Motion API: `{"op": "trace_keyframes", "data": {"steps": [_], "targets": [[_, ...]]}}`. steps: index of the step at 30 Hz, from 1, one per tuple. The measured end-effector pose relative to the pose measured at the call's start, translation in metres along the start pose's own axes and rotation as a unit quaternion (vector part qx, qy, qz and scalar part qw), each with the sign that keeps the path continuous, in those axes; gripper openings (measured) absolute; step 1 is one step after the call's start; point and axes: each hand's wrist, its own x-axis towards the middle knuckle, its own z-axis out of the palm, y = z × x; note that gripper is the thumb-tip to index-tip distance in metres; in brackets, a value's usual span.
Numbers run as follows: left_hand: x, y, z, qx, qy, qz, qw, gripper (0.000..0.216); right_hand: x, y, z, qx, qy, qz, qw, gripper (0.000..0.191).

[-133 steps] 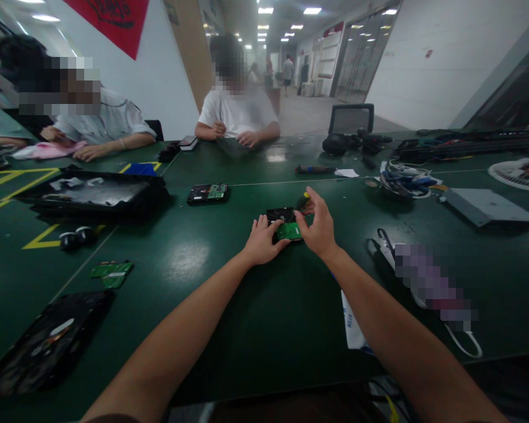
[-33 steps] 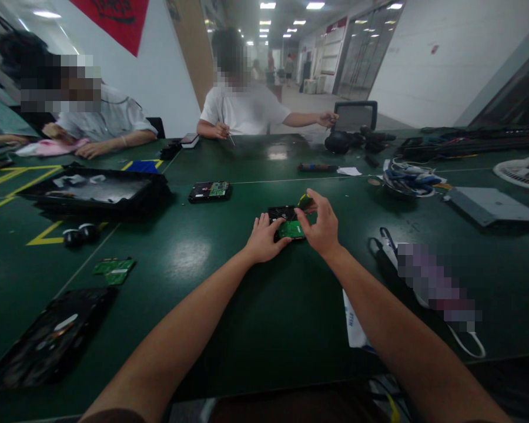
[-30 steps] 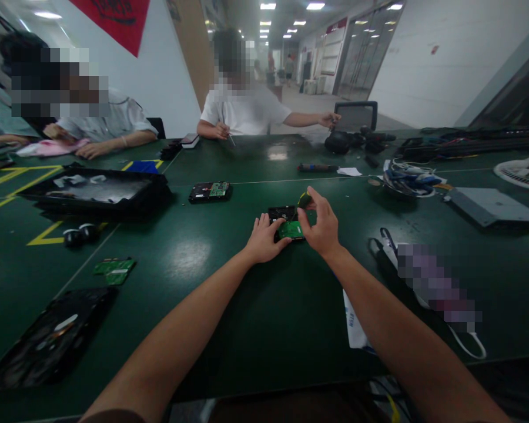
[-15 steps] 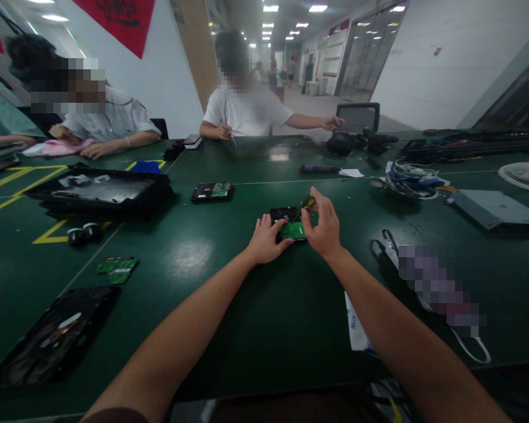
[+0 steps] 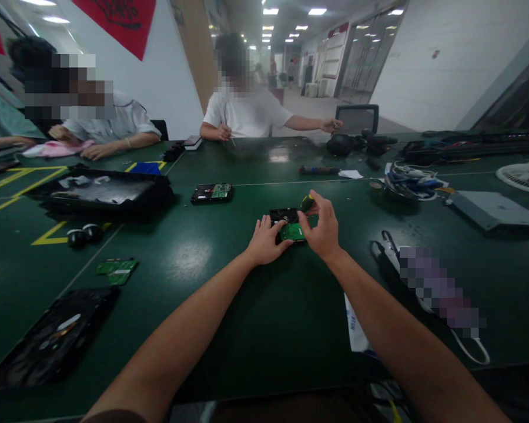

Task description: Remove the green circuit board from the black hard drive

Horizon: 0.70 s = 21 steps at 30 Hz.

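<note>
A hard drive (image 5: pixel 293 232) with a green circuit board and a black casing lies on the green table in front of me. My left hand (image 5: pixel 265 242) grips its left side, the thumb along the near edge and the fingers over the far part. In my right hand (image 5: pixel 322 230) is a small screwdriver (image 5: pixel 307 203) with a yellow and black handle, pinched between thumb and fingers over the drive's right side. Its tip is too small to make out. Farther left lies a second hard drive (image 5: pixel 211 192), circuit board up.
To the left are a black tray (image 5: pixel 101 191), a loose green circuit board (image 5: pixel 117 270) and a black casing (image 5: pixel 55 338). On the right are a cable bundle (image 5: pixel 412 181), a grey metal box (image 5: pixel 500 208) and a strapped pouch (image 5: pixel 438 288). A co-worker (image 5: pixel 251 111) sits opposite.
The screwdriver handle has turned and leans slightly differently, and my right hand's fingers have shifted a little to the left. My left hand stays on the hard drive.
</note>
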Motion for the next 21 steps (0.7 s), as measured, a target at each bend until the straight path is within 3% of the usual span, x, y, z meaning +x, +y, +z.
{"op": "trace_keyframes", "data": {"steps": [17,21], "targets": [[-0.0005,0.0013,-0.0016,-0.002,-0.001,0.005,1.0,0.069,0.0007,-0.0038,-0.0025,-0.013,-0.019,0.013,1.0,0.067],[-0.0006,0.0008,-0.0007,-0.001,0.0,0.003,1.0,0.07,0.0013,-0.004,-0.0022,0.002,0.007,-0.001,1.0,0.063]]}}
